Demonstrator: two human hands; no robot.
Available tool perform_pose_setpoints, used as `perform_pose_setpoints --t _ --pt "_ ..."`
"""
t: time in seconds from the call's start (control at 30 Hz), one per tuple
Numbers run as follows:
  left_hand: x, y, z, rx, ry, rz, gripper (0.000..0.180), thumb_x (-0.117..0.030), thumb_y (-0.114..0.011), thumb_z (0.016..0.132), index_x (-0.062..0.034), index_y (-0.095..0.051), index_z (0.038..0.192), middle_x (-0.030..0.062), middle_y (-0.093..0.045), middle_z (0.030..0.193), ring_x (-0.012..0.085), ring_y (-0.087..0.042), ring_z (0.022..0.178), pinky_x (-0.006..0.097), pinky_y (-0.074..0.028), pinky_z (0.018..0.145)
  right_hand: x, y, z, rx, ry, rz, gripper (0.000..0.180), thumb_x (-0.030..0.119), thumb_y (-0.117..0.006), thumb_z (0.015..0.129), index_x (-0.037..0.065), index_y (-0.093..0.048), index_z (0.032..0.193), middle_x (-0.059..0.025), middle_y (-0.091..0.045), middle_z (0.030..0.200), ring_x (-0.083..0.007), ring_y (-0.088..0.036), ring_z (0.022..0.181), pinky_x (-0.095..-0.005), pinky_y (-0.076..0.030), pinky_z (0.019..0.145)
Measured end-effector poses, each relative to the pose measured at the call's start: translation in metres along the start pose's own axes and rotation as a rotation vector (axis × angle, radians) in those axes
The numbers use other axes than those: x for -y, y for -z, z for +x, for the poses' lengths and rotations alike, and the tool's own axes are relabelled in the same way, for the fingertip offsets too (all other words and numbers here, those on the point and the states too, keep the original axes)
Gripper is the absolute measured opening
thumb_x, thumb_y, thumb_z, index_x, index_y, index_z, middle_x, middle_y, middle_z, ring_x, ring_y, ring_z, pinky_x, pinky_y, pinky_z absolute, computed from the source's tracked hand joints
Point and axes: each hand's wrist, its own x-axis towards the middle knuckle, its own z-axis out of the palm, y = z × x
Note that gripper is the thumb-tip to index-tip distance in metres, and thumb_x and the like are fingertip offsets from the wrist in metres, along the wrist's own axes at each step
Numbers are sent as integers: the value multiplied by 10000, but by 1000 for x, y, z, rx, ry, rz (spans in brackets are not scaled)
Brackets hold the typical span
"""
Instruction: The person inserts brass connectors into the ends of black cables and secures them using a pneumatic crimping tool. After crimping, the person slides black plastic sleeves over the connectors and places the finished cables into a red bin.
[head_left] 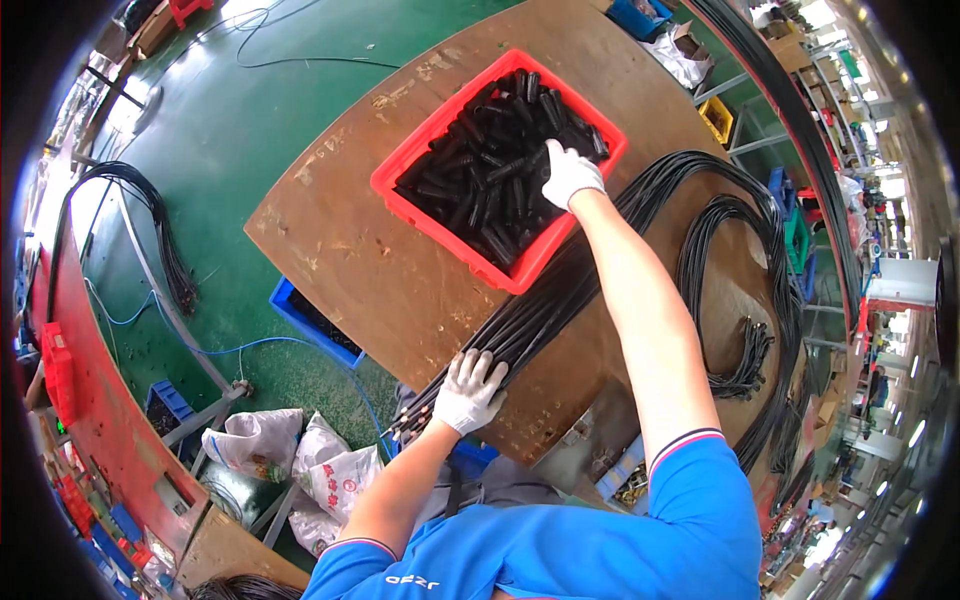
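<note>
Red crate full of black tubes; right hand curled, reaching in. Left hand grips black cable bundle. Brown worktop, green floor.

- I see my left hand in a white knitted cloth glove, matt, resting on the cable bundle, which looks like black rubbery plastic with a slight sheen.
- My right hand, gloved alike, sits in the red crate, smooth glossy plastic, among black plastic tubes.
- Under the crate, the tabletop is brown wood board, matt, scuffed.
</note>
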Motion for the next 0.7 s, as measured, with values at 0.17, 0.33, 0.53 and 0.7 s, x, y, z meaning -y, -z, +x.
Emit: perform_pose_setpoints --t 0.17,0.33,0.53,0.7 --pt "2 1 2 11 20 -19 638 -341 -843 761 -146 -651 1337 181 -589 1377 411 -546 1323 583 -419 1159 -16 -4 18 85 233 63 867 255 -753 830 97 -408 1610 -267 -571 1468 -465 -594 1340 -524 -513 1113" --pt "3 1 3 33 23 -15 644 -343 -846 757 -148 -651 1339 182 -591 1378 416 -552 1319 586 -430 1154 -27 19 4 47 386 -38 1147 350 -888 711 146 -310 1680 -250 -437 1579 -438 -493 1426 -528 -454 1187" --pt "3 0 3 16 23 -1 640 -344 -855 742 -153 -667 1322 179 -604 1367 415 -567 1305 590 -445 1142 6 14 20 119 265 -83 1107 322 -886 712 221 -335 1667 -270 -471 1524 -440 -572 1369 -540 -519 1115" --pt "3 -1 5 17 28 -1 648 -342 -860 730 -155 -668 1320 179 -606 1363 412 -577 1292 592 -454 1135 18 -6 23 28 70 104 864 243 -820 780 208 -474 1571 -284 -507 1497 -464 -659 1259 -533 -563 1057"
